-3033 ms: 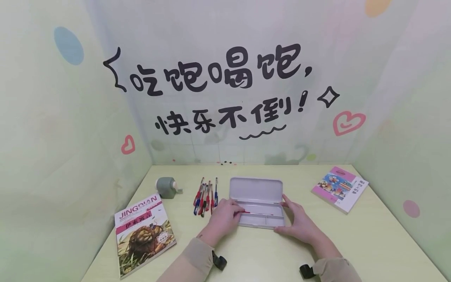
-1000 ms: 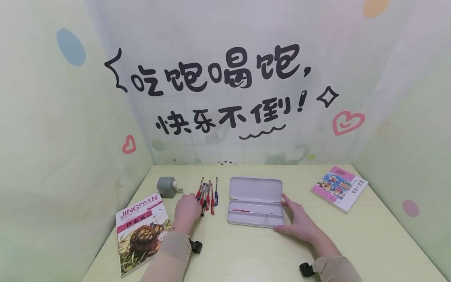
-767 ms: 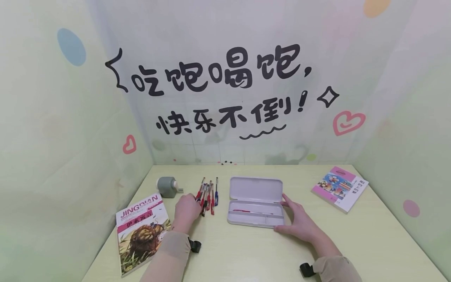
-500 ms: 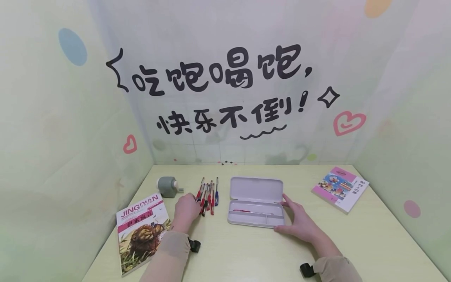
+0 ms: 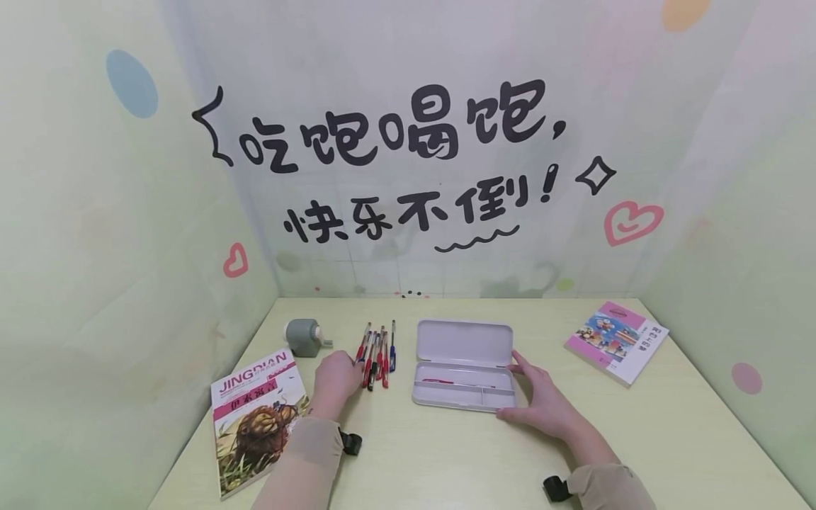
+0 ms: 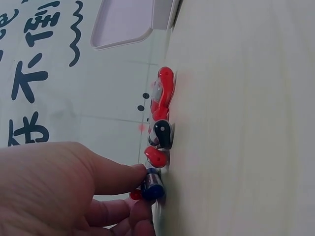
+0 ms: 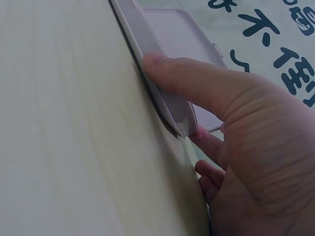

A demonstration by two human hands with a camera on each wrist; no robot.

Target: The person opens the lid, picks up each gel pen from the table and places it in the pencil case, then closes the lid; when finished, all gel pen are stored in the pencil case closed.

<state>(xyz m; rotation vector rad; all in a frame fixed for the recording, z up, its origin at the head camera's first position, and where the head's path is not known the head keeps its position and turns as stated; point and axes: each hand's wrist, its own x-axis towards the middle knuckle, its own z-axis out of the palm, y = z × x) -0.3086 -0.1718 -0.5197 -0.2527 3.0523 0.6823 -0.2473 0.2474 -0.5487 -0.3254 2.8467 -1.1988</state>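
My left hand (image 5: pixel 339 379) is at the left side of a pile of capped pens (image 5: pixel 384 361). Its thumb and fingers pinch a blue-capped pen (image 6: pixel 153 189), with a red pen end (image 6: pixel 135 194) right beside it. An open pale lilac pencil case (image 5: pixel 462 407) lies to the right of the pile, its lid (image 5: pixel 464 341) raised at the back. One red pen (image 5: pixel 440 382) lies in its long rear compartment. My right hand (image 5: pixel 545 404) grips the right end of the case, thumb (image 7: pixel 156 64) on the front wall and fingers behind the corner.
A grey-green pencil sharpener (image 5: pixel 302 338) with a crank stands behind a magazine (image 5: pixel 258 425) on the left of the table (image 5: pixel 440 467). At the far right lies a pink and white book (image 5: pixel 615 343). A printed curtain (image 5: pixel 408 276) closes off the back.
My left hand has left the pencil case, where the red pen now lies, and moved left to the pile. There it now holds a blue-capped pen. My right hand has stayed at the case.
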